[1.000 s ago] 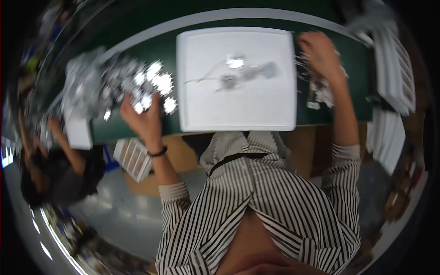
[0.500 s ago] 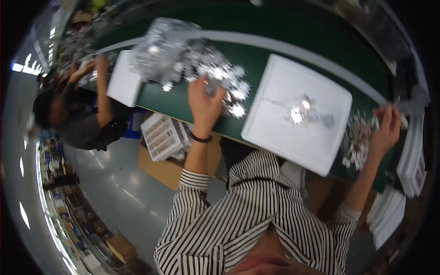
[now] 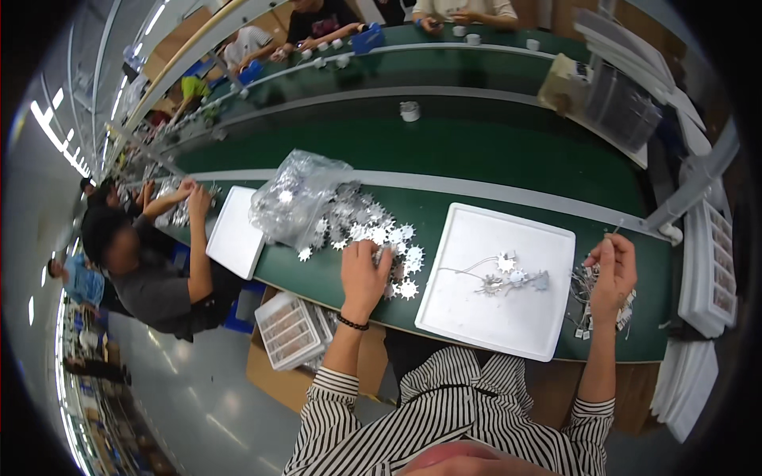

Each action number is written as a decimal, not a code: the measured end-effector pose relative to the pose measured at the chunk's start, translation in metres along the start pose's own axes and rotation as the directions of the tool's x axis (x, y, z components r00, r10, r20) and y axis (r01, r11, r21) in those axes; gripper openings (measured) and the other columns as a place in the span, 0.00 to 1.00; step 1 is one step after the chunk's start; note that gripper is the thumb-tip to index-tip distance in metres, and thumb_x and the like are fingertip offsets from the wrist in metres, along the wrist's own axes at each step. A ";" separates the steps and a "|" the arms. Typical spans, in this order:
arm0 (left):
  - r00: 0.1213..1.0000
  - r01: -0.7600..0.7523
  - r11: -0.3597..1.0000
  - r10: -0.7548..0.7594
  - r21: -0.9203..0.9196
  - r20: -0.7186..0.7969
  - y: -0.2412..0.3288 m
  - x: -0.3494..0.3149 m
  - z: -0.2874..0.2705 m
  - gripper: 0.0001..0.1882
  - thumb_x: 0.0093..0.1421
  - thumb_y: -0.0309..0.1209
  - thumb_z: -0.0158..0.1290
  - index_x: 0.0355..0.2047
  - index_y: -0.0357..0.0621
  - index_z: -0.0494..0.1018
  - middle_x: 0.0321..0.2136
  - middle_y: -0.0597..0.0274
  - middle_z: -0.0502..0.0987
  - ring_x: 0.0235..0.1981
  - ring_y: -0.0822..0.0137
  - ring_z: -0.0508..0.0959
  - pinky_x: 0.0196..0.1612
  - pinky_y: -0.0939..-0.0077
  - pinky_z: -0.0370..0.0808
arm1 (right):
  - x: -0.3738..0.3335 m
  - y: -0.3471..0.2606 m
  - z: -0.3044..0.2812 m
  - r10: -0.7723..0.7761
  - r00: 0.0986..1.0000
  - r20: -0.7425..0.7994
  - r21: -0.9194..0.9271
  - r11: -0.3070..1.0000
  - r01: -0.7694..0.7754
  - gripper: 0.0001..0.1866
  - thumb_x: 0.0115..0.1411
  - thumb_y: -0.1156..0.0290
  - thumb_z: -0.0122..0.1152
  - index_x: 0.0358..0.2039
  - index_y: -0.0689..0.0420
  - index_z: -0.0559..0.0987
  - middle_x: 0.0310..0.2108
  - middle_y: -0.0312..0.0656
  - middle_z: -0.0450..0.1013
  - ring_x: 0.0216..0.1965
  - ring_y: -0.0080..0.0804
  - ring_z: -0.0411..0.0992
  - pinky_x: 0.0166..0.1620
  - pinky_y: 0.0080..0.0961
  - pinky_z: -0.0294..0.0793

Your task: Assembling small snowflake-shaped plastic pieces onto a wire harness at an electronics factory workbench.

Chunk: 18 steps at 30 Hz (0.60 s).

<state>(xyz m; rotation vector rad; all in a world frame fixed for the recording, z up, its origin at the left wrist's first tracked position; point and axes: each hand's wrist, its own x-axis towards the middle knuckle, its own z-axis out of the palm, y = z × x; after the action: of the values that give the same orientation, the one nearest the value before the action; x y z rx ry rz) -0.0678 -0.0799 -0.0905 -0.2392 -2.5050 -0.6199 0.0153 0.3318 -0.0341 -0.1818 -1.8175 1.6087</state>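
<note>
My left hand (image 3: pixel 364 279), with a dark bead bracelet at the wrist, bends its fingers at the near edge of a pile of silver gear-shaped metal pieces (image 3: pixel 373 230). Its fingertips are partly hidden, so anything between them does not show. My right hand (image 3: pixel 614 274) is raised over a heap of small parts with thin wires (image 3: pixel 585 297), thumb and fingers pinched together. A thin wire-like part (image 3: pixel 617 228) pokes up from that pinch. Between my hands lies a white shallow tray (image 3: pixel 468 321), holding several gear-shaped pieces (image 3: pixel 506 262) with thin pale wires.
A clear plastic bag (image 3: pixel 294 198) lies against the metal pile. A second white tray (image 3: pixel 236 230) sits left, near a co-worker (image 3: pixel 155 266). A grey rail (image 3: pixel 476 186) crosses the green bench. Stacked white trays (image 3: pixel 710 270) stand right; a cardboard box (image 3: pixel 274 377) is below.
The view has tilted up, bringing the far bench and more people into sight. My right hand has come nearer the tray, over the wired parts. My left hand stays at the metal pile.
</note>
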 end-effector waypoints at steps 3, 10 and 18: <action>1.000 0.019 0.997 -0.017 -0.073 0.019 0.000 0.004 -0.004 0.09 0.61 0.31 0.61 0.34 0.41 0.72 0.30 0.58 0.74 0.28 0.59 0.72 0.34 0.68 0.71 | -0.005 0.004 -0.006 0.007 1.000 0.014 0.011 1.000 -0.007 0.08 0.72 0.74 0.53 0.48 0.63 0.74 0.31 0.39 0.72 0.29 0.24 0.69 0.36 0.19 0.75; 0.990 0.069 0.970 -0.094 -0.232 -0.102 -0.029 0.011 0.000 0.10 0.63 0.32 0.61 0.33 0.39 0.73 0.25 0.61 0.74 0.23 0.67 0.71 0.30 0.73 0.70 | -0.012 -0.003 0.003 0.039 0.998 0.044 0.023 0.999 -0.041 0.08 0.72 0.74 0.53 0.48 0.63 0.75 0.31 0.40 0.72 0.29 0.24 0.69 0.35 0.19 0.75; 0.963 0.156 0.918 -0.224 -0.363 -0.152 -0.027 0.028 0.002 0.11 0.65 0.34 0.61 0.32 0.38 0.74 0.23 0.64 0.75 0.22 0.71 0.69 0.29 0.76 0.69 | -0.021 -0.002 0.004 0.040 0.996 0.076 0.020 0.999 -0.041 0.08 0.72 0.74 0.52 0.48 0.62 0.74 0.30 0.38 0.71 0.29 0.24 0.68 0.35 0.19 0.73</action>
<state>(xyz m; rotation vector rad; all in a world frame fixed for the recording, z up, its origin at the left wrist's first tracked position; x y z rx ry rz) -0.1003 -0.1017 -0.0875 -0.0576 -2.2362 -1.1165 0.0291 0.3175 -0.0408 -0.1505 -1.8640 1.6832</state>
